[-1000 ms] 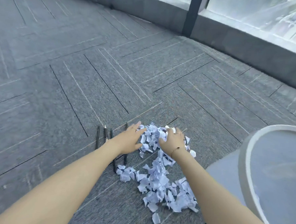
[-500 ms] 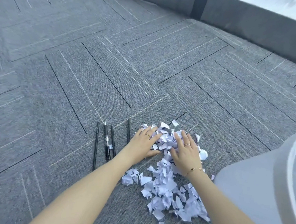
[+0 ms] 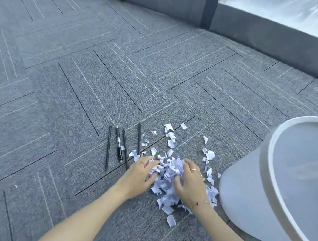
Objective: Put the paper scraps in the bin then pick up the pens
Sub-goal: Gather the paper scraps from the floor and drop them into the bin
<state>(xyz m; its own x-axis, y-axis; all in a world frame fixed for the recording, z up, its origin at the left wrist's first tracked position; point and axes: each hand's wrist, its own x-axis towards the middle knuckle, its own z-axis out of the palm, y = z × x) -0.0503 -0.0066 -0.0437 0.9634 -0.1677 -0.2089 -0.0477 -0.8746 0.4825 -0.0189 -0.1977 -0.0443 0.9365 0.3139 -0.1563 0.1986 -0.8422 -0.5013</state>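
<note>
Your left hand [image 3: 139, 176] and right hand [image 3: 189, 181] cupped the paper scraps [image 3: 167, 173] between them; the bin [image 3: 242, 198] lay nearest your right hand.

The carpet tiles [image 3: 101, 71] are grey ribbed cloth, matt and rough. Beside them, the paper scraps [image 3: 170, 176] look thin and crumpled. The white bin [image 3: 242, 198] seems smooth matt plastic; the pens [image 3: 119, 146] look glossy black.

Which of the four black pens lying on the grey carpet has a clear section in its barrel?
The second black pen from the left: its barrel has a clear middle section and a pale tip, while the other three are plain slim dark sticks.
</note>
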